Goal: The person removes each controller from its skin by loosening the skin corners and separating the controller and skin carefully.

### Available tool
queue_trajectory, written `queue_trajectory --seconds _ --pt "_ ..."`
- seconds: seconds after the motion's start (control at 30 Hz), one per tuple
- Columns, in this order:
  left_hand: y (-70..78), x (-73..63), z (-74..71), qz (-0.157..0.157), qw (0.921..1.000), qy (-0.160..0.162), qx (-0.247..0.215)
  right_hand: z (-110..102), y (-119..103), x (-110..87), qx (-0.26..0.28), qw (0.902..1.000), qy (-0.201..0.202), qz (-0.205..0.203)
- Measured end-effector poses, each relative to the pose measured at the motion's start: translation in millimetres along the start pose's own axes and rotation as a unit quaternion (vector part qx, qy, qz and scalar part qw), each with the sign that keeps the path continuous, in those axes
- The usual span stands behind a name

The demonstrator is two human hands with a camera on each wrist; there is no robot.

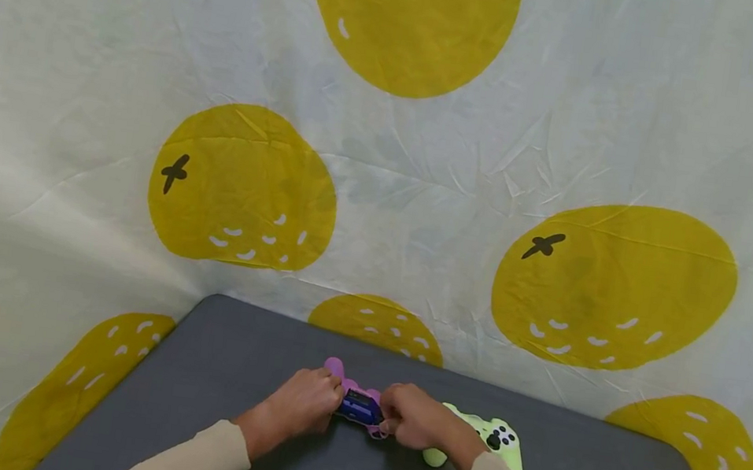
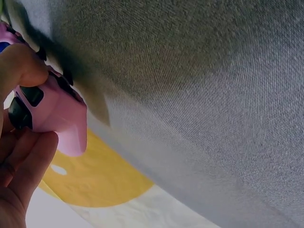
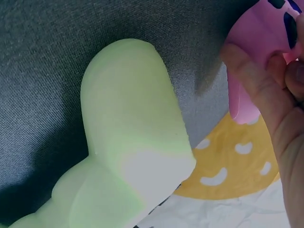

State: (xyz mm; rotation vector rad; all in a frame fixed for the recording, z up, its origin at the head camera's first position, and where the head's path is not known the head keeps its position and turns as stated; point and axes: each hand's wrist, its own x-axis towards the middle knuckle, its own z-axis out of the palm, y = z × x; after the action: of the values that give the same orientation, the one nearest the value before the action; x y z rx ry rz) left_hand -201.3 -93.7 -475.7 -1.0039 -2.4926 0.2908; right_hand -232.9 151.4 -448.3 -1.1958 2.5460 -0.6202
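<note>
Sheet-screened corner, kind of room uncertain — home, office or studio cannot be told from these views. Dark grey surface, its fabric weave plain in both wrist views, is bordered at the far edge and both sides by a creased white sheet that fills the upper part of the head view. Print on it is large yellow fruit shapes — more household textile than workshop or lab wall.

The pink cover and green controller look smooth and matt, the grey cloth ribbed.
</note>
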Motion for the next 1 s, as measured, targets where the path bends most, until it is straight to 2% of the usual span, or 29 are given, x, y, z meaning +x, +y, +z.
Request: queue_trajectory --seconds 0.23,0.5,0.7,0.8,0.87,1.0 --pt "-2.6 2.0 -3.5 -0.007 0.9995 -0.02 -0.023 2 0 -5.0 0.0 0.9998 0.018 0.013" --pt "-4.9 2.5 -4.2 0.008 0.9993 -0.01 -0.035 9 -3 -9.4 0.007 0.9961 0.072 0.051" --pt "-7.9 4.6 -3.6 0.017 0.999 -0.017 -0.038 12 -5 -9.6 0.017 0.9919 0.109 0.064" --pt "-9.2 6.5 -3.9 0.016 0.9991 -0.012 -0.038 14 -8 -10.2 -0.018 0.991 0.124 0.046" --pt "-10.0 7.7 -3.9 0.016 0.9991 -0.008 -0.037 17 -11 -10.1 -0.063 0.9883 0.137 0.021" --pt "-11.5 10.2 -3.7 0.019 0.9989 -0.01 -0.041 23 -19 -9.2 -0.175 0.9718 0.157 -0.023"
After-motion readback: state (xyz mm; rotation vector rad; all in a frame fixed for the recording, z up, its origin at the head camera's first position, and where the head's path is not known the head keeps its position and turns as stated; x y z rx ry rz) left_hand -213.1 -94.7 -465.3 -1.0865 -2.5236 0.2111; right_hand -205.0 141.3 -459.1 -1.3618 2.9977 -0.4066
